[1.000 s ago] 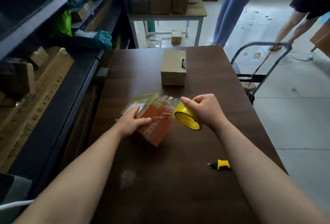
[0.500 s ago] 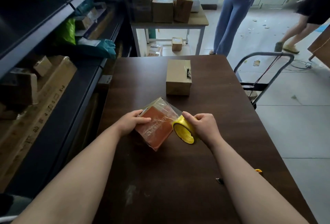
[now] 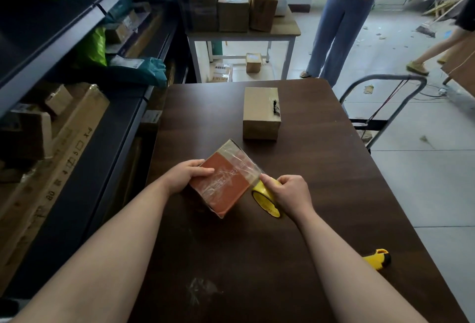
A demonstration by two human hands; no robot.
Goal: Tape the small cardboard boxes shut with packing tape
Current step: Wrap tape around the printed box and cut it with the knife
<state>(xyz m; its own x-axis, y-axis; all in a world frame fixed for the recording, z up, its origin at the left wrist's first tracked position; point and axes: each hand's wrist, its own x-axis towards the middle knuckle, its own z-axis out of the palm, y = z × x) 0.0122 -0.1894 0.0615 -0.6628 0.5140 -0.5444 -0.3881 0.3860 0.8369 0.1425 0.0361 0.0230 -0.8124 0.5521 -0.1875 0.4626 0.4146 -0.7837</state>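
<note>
Left hand point(image 3: 186, 176) gripping small box point(image 3: 223, 185), bracing it tilted on dark table point(image 3: 321, 168) | right hand point(image 3: 289, 194) clamping yellow tape roll point(image 3: 266, 200), keeping clear strip taut across the box's right edge.

- My L hand point(image 3: 186, 177) grips the orange-topped box point(image 3: 221, 189) by its left edge, thumb on top.
- R hand point(image 3: 290, 194) grips the yellow tape roll point(image 3: 266, 201), touching the box's right side; clear tape runs over the box top.
- 2nd box point(image 3: 261, 114) sits farther back on the table point(image 3: 257, 258).
- Yellow cutter point(image 3: 376, 258) lies by my R forearm.
</note>
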